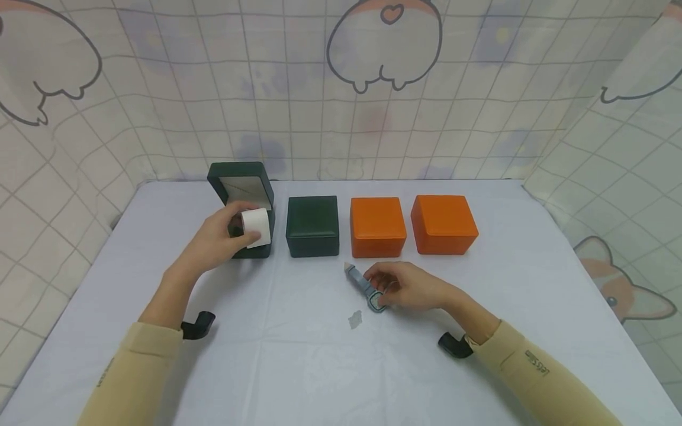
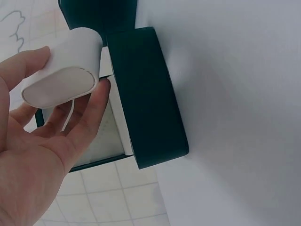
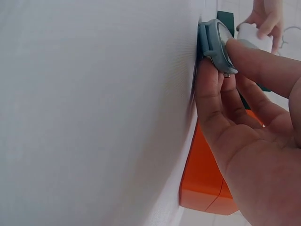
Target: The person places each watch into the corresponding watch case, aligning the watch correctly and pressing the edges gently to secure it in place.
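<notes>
My left hand (image 1: pixel 213 235) grips a white watch cushion (image 1: pixel 258 227) between thumb and fingers. It holds the cushion just above the open dark green watch box (image 1: pixel 241 170), whose lid stands up at the back. In the left wrist view the oval end of the cushion (image 2: pixel 61 88) faces the camera, beside the wall of the green box (image 2: pixel 149 101). Over the table's middle, my right hand (image 1: pixel 412 286) pinches a wristwatch (image 1: pixel 364 286) by its case. Its pale blue strap stretches away to the back left. The right wrist view shows the watch's case (image 3: pixel 214 44) edge-on between thumb and fingers.
A closed green box (image 1: pixel 312 226) stands right of the open one. Two closed orange boxes (image 1: pixel 378 228) continue the row. On the white-covered table (image 1: pixel 298 367), a small grey patch (image 1: pixel 354 319) shows near the watch; I cannot tell what it is. Patterned curtains (image 1: pixel 309 118) surround the table.
</notes>
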`<action>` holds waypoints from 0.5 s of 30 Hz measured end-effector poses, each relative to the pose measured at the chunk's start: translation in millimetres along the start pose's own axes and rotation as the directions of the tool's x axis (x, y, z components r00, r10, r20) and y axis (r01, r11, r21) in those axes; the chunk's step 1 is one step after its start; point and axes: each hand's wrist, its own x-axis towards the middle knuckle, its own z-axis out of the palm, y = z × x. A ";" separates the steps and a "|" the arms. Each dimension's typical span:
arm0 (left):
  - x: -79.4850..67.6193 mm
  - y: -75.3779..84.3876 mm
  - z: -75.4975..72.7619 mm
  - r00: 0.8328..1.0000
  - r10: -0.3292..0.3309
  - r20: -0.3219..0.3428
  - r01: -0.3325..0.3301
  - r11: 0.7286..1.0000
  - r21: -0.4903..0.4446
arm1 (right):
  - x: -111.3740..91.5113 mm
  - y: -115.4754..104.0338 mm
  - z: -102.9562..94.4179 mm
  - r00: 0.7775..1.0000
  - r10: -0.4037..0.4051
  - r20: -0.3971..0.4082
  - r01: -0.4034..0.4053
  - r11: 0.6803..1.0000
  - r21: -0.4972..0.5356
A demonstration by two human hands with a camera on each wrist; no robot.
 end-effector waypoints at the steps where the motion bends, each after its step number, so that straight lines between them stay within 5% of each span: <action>1: -0.8 0.3 0.9 1.000 0.002 -0.009 -0.002 1.000 -0.002 | -0.2 0.0 -0.4 1.000 -0.009 -0.011 0.009 1.000 0.001; 15: -9.2 2.4 14.9 0.997 -0.026 -0.074 0.016 0.992 -0.123 | 1.2 1.9 -4.2 0.986 -0.048 -0.160 0.062 0.994 0.087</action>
